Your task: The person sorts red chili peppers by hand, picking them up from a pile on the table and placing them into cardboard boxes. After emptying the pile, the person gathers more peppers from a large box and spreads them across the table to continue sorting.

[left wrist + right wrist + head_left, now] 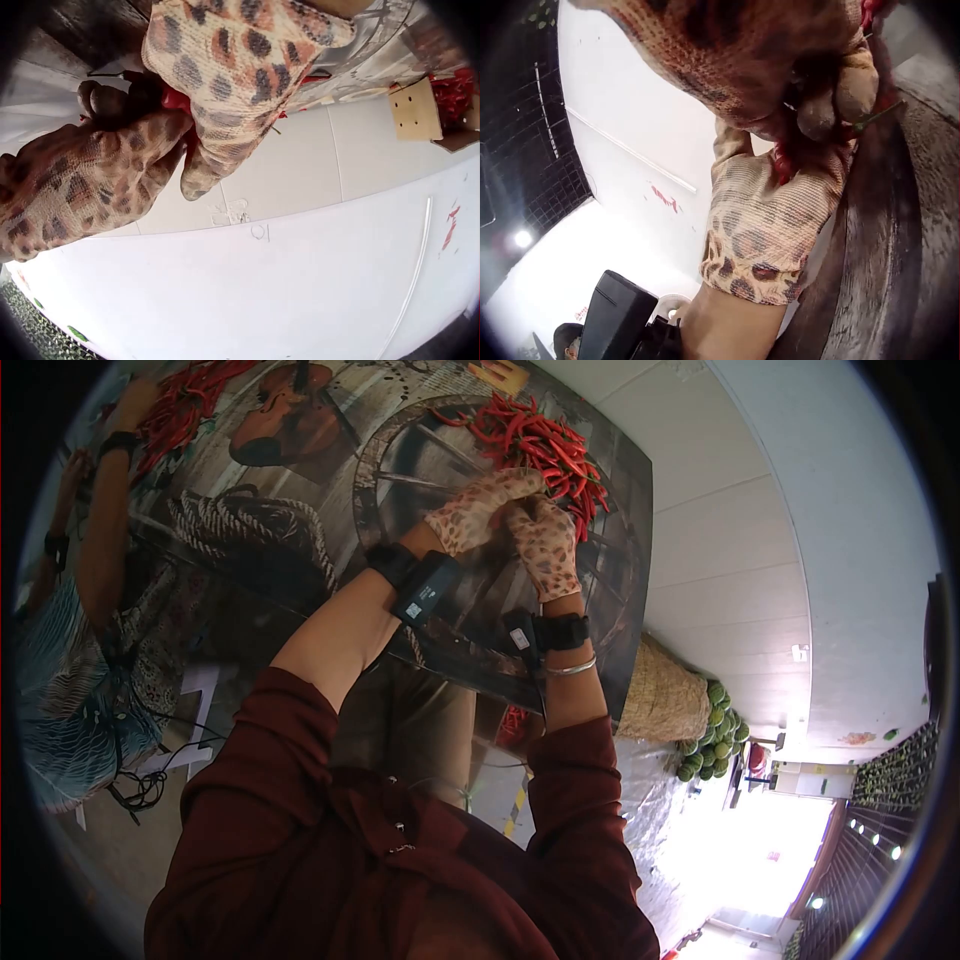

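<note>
Both hands wear spotted knit gloves and meet over the tabletop, close beside a heap of red chillies (540,445). My left hand (485,510) reaches in from the left and grips red chillies (177,100), which show between the gloves in the left wrist view. My right hand (546,545) has its fingertips curled against the left hand. In the right wrist view, a green stem (881,118) sticks out by the right fingertips (857,91). A red chilli (782,163) lies between the two gloves there. The gloves hide most of what is held.
The printed tabletop (400,550) ends at a right edge beside a white wall (730,530). Another person's arms (105,550) work at a second chilli pile (185,410) on the left. A woven sack (665,690) and green round produce (715,735) stand beyond the table.
</note>
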The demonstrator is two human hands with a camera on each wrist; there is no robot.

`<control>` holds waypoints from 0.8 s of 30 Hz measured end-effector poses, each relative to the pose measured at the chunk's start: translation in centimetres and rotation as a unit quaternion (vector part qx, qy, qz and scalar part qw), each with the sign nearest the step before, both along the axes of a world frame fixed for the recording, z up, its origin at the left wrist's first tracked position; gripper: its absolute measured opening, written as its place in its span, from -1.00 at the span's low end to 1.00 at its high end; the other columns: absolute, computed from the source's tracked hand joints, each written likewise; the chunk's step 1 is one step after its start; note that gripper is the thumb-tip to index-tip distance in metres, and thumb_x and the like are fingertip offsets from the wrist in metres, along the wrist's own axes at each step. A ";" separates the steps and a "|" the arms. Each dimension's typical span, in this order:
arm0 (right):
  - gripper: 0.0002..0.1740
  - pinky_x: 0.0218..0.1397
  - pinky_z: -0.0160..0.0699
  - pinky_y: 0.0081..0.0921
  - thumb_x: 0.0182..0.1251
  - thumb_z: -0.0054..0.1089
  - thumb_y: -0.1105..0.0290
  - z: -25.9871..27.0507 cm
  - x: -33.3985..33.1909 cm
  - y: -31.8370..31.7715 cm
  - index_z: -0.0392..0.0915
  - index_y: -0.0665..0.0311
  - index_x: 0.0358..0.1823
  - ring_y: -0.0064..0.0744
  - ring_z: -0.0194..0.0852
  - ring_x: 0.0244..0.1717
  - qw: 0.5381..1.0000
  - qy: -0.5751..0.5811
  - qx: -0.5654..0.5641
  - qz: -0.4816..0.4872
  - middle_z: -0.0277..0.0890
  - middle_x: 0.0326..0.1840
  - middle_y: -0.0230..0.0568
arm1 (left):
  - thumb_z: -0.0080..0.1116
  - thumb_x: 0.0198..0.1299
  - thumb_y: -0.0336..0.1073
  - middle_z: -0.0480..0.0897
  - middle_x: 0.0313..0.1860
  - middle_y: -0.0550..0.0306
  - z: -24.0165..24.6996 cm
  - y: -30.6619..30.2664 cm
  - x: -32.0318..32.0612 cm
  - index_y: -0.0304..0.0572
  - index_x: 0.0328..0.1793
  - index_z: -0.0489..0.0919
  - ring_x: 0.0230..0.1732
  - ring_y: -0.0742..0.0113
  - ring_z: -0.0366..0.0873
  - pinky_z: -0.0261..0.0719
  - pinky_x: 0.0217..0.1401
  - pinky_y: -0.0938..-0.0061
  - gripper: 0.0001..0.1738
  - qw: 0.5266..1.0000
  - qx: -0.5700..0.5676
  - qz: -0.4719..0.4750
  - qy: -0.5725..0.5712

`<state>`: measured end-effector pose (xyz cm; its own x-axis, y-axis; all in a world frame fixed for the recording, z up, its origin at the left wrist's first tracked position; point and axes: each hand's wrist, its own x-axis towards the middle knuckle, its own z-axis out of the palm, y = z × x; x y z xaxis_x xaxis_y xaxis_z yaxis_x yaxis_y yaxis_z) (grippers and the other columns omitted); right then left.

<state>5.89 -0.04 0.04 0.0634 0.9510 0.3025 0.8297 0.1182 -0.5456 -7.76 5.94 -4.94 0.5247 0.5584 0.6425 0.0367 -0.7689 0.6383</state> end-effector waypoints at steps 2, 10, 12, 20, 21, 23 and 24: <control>-0.75 -0.27 0.47 -0.46 0.20 0.16 0.22 0.7 -0.6 -0.8 0.66 0.26 -0.31 -0.34 0.54 -0.40 1.000 -0.014 -0.007 -0.009 0.59 -0.42 -0.15 | 0.18 0.03 -0.54 0.26 0.42 0.18 -2.1 1.4 1.6 0.09 0.44 0.27 0.35 0.25 0.27 0.26 0.45 0.36 -0.21 0.985 -0.142 -0.088 -0.043; -0.74 -0.30 0.49 -0.36 0.22 0.13 0.23 -0.4 0.4 -0.7 0.66 0.26 -0.33 -0.27 0.57 -0.43 0.999 -0.027 -0.015 0.008 0.59 -0.47 -0.13 | 0.17 0.03 -0.56 0.38 0.30 0.14 2.2 -1.2 -0.1 -0.03 0.34 0.39 0.26 0.27 0.39 0.45 0.28 0.50 -0.34 0.997 -0.022 -0.073 -0.013; -0.74 -0.25 0.50 -0.37 0.23 0.13 0.24 -0.5 0.6 -0.6 0.65 0.27 -0.23 -0.28 0.58 -0.37 0.991 -0.070 -0.111 -0.029 0.61 -0.40 -0.10 | 0.18 0.14 -0.48 0.41 0.24 0.18 3.7 -1.7 -0.1 -0.10 0.24 0.47 0.21 0.39 0.41 0.47 0.19 0.58 -0.51 0.878 -0.443 -0.160 -0.084; -0.66 -0.15 0.48 -0.44 0.29 0.12 0.23 1.4 0.2 -2.5 0.60 0.37 -0.10 -0.29 0.59 -0.24 0.998 0.054 0.028 -0.009 0.62 -0.25 -0.07 | 0.15 0.22 -0.44 0.61 -0.13 0.10 2.3 -1.1 0.8 -0.22 0.02 0.53 -0.08 0.31 0.58 0.61 0.00 0.48 -0.76 0.692 -0.636 -0.149 -0.308; -0.65 -0.15 0.49 -0.45 0.29 0.12 0.23 2.2 0.6 -2.7 0.60 0.39 -0.10 -0.31 0.59 -0.23 0.997 0.058 0.025 -0.034 0.62 -0.27 -0.08 | 0.14 0.23 -0.44 0.62 -0.17 0.08 1.3 -0.6 1.1 -0.22 0.02 0.53 -0.13 0.27 0.60 0.65 -0.04 0.42 -0.77 0.628 -0.642 -0.233 -0.374; -0.65 -0.13 0.50 -0.44 0.28 0.15 0.22 2.0 2.8 -2.4 0.61 0.37 -0.10 -0.33 0.60 -0.22 0.996 0.064 -0.004 -0.067 0.63 -0.24 -0.08 | 0.12 0.25 -0.40 0.63 -0.13 0.06 1.1 -0.6 1.5 -0.25 0.04 0.54 -0.11 0.25 0.62 0.68 -0.03 0.42 -0.76 0.632 -0.630 -0.231 -0.388; -0.65 -0.12 0.51 -0.44 0.28 0.15 0.22 1.9 3.4 -2.2 0.61 0.37 -0.10 -0.31 0.60 -0.22 0.993 0.074 0.001 -0.092 0.64 -0.23 -0.07 | 0.10 0.28 -0.37 0.64 -0.10 0.04 0.9 -0.6 1.7 -0.28 0.06 0.55 -0.09 0.23 0.64 0.71 -0.02 0.41 -0.74 0.635 -0.618 -0.228 -0.402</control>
<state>9.29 -2.29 1.96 0.2798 0.9184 0.2797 0.7481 -0.0260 -0.6630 -6.03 5.35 -4.03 0.5929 0.8049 0.0231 -0.7307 0.5258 0.4355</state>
